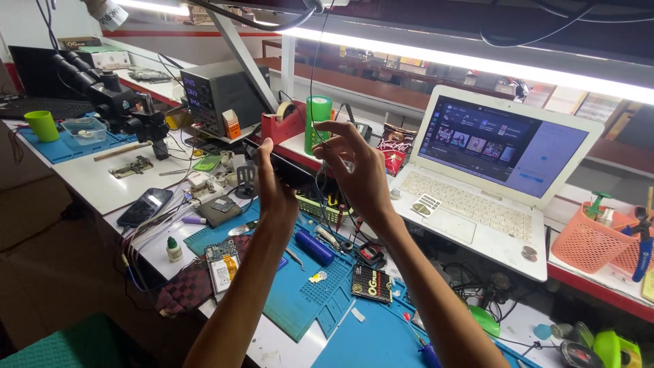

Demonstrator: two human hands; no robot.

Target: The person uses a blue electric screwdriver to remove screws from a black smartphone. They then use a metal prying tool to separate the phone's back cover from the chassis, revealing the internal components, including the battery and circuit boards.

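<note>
Your left hand [272, 187] is closed in a grip on the near end of a dark, flat device [289, 170], thumb up along its edge and fingers hidden behind it. The device is raised above the surface, and its long axis runs roughly level from your left hand toward your right, so both hands meet it end on; the left has the firmer hold. Your right hand [354, 163] is at the far end, fingers spread and curled, pinching a thin black cable [312, 82] that hangs down from overhead; whether the fingertips also press on the device cannot be told.

Taking the device as landmark: directly below it lies the blue work mat [300, 293], carrying a blue cylindrical tool [315, 247] and an opened phone with its board exposed [222, 264]. Just behind it stand a red tape dispenser [283, 123] and a green roll [317, 121]. Well to its right sits a white laptop [477, 184], lid open and screen lit. To its left rest a dark phone, face up [144, 206], and farther back a black microscope [116, 102] and a bench power supply [214, 92].
</note>
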